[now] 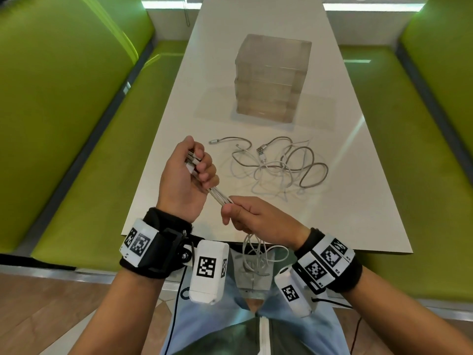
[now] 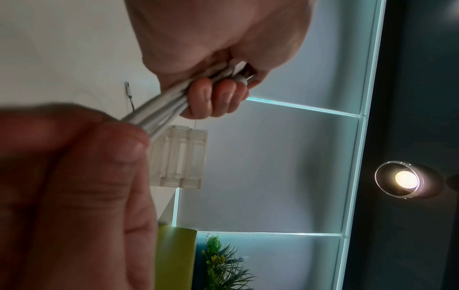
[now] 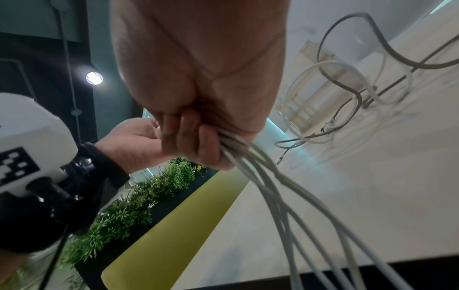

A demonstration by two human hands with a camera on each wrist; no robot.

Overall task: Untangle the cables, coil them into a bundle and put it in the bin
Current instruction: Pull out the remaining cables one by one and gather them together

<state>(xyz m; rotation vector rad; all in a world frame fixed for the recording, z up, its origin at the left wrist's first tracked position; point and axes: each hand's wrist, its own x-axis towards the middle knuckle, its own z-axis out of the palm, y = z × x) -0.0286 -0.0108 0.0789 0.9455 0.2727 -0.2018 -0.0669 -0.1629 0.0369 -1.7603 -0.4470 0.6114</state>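
My left hand [image 1: 190, 172] grips the plug ends of several white cables [image 1: 220, 196], held together as one straight bunch [image 2: 159, 115]. My right hand [image 1: 245, 213] grips the same bunch a short way down, fingers curled round it [image 3: 191, 145]. Below the right hand the loose strands [image 3: 298, 212] hang in loops [image 1: 256, 254] over the table's near edge into my lap. More cables, grey braided and white, lie in a tangle [image 1: 281, 165] on the white table [image 1: 358, 201] beyond my hands. The clear plastic bin [image 1: 271, 78] stands farther back on the table.
Green padded benches [image 1: 76, 149] flank the narrow table on both sides. Artificial plants [image 3: 139, 198] line a ledge past the bench. Bare tabletop lies right of the tangle and around the bin [image 2: 178, 157].
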